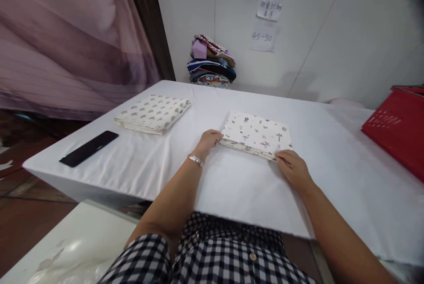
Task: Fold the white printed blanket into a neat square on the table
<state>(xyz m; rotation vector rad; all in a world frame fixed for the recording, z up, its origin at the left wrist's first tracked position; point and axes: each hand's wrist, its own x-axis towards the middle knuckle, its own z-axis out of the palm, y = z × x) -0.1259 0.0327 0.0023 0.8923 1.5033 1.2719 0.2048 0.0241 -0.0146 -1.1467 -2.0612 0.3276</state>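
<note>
We grip a folded cloth (255, 135) on the counter (232, 187).
Left hand (208, 141) and right hand (293, 169) pinch its near corners; fingertips hide underneath.

Garment workroom: folded clothes stack (212, 61), wall labels (264, 35)

The left hand (209, 139) fingertips are hidden under the folded cloth (255, 135) edge. Far right of both grips, the red basket (399, 129) is cut off. Wall notes (269, 9) behind are unreadable.

White bench (232, 187); cream cloth (255, 134) with small prints; second cloth (153, 113) grey-spotted; red basket (397, 129); black phone (88, 148); checked black-and-white shirt (212, 253).
</note>
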